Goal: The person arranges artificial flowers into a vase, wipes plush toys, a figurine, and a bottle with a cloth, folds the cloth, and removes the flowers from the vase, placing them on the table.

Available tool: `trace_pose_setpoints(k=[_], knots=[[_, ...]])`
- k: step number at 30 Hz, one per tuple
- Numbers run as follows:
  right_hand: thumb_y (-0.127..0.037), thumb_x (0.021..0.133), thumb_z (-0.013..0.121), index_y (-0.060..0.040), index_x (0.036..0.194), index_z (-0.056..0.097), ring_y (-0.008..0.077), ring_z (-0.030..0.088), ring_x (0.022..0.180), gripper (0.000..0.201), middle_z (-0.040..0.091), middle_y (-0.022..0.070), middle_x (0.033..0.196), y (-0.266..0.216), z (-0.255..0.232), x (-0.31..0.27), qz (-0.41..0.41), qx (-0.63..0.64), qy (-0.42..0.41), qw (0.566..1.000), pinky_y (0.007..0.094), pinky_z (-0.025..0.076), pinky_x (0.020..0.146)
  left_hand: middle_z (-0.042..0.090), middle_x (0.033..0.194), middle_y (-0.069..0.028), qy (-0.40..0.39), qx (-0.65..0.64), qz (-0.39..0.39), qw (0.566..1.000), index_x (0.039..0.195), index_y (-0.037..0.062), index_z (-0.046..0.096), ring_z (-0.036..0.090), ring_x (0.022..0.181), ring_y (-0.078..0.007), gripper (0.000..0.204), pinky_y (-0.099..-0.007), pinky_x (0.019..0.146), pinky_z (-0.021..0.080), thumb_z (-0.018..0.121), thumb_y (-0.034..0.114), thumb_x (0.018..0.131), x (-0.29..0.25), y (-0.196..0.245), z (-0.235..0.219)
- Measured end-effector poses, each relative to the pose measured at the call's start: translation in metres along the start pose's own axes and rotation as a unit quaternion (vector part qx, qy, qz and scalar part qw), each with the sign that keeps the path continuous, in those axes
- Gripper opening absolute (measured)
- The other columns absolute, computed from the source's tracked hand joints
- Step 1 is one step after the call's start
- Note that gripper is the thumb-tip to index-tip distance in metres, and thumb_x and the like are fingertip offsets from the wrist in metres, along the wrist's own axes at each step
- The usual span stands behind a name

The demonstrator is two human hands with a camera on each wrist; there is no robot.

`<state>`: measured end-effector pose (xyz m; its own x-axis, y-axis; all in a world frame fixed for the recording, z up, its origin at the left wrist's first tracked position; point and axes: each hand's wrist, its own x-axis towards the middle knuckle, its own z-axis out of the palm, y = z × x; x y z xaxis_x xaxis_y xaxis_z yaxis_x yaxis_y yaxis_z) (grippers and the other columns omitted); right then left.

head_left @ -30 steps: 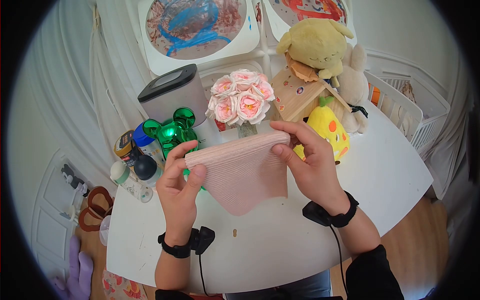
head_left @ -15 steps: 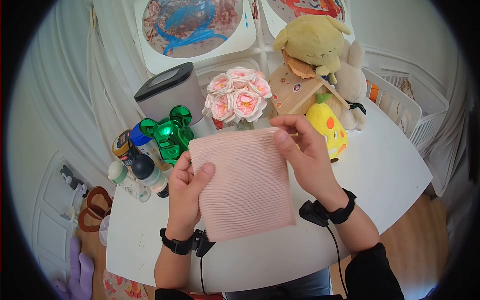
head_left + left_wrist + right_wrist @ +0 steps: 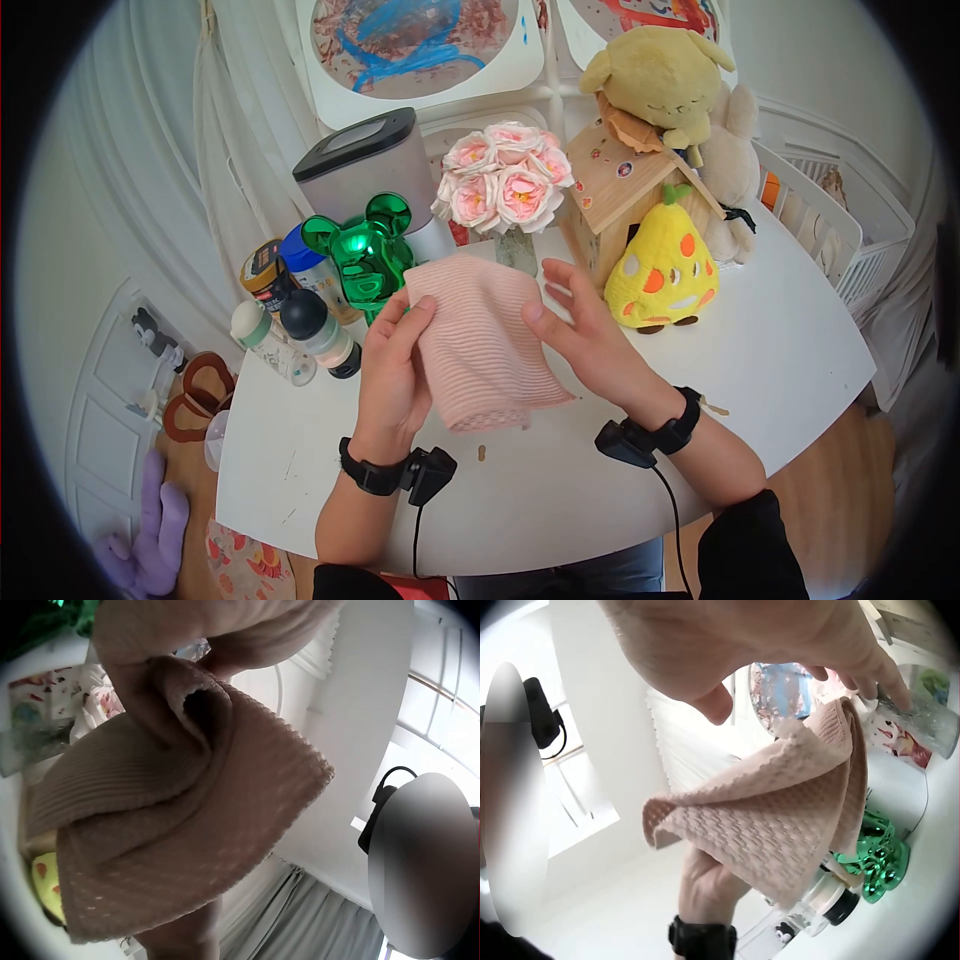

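A pink ribbed cloth [image 3: 490, 345] hangs over the white table in the head view. My left hand [image 3: 390, 375] pinches it along its left edge, thumb in front and fingers behind. In the left wrist view the cloth [image 3: 202, 840] drapes in a loose fold from those fingers. My right hand [image 3: 600, 350] is at the cloth's right side with its fingers spread. A gap shows between the right hand [image 3: 742, 645] and the cloth [image 3: 757, 832] in the right wrist view, where the cloth's honeycomb-textured back is visible.
Behind the cloth stand pink flowers [image 3: 505, 180] in a vase, a shiny green bear figure [image 3: 365, 255] and a grey bin [image 3: 360, 160]. Several bottles [image 3: 320, 330] are at the left. A yellow pear plush [image 3: 665, 270] sits before a wooden house [image 3: 630, 180] on the right.
The cloth flipped up, showing its ribbed face flat, then sagged into folds. My right hand let go of its upper right corner and moved slightly away; the left kept its hold.
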<state>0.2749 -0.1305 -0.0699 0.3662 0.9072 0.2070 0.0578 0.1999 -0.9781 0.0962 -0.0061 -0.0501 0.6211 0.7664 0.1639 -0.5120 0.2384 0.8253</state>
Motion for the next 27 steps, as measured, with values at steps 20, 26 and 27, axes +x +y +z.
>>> trace_pose_setpoints(k=[20,26,27], knots=[[-0.019,0.106,0.052,0.0014,0.113,0.065,0.0063,0.059,0.085,0.026,0.068,-0.0004,0.096,-0.013,0.006,-0.006,-0.064,0.043,0.096,0.992,0.0239,0.049,0.076,0.068,0.104,-0.0045,-0.068,0.424,0.006,0.903,0.122,-0.0001,0.062,0.062,0.085,-0.0062,0.029,-0.0224,0.073,0.050,0.061,0.005,0.094,-0.016,0.015,0.006],[-0.012,0.103,0.052,0.0009,0.120,0.062,0.0112,0.063,0.085,0.024,0.068,0.0066,0.095,-0.014,0.009,-0.012,-0.132,-0.093,0.063,0.985,0.0268,0.051,0.076,0.068,0.100,-0.0019,-0.109,0.410,-0.042,0.905,0.121,0.0009,0.065,0.062,0.081,-0.0052,0.027,-0.0209,0.072,0.049,0.062,0.009,0.096,-0.012,0.010,-0.004],[-0.008,0.101,0.052,0.0006,0.123,0.061,0.0150,0.066,0.085,0.026,0.069,0.0101,0.097,-0.015,0.011,-0.015,-0.175,-0.145,0.024,0.974,0.0292,0.053,0.077,0.068,0.099,-0.0014,-0.098,0.390,-0.050,0.914,0.122,0.0011,0.065,0.062,0.080,-0.0051,0.027,-0.0207,0.070,0.050,0.062,0.012,0.097,-0.011,0.010,-0.004]])
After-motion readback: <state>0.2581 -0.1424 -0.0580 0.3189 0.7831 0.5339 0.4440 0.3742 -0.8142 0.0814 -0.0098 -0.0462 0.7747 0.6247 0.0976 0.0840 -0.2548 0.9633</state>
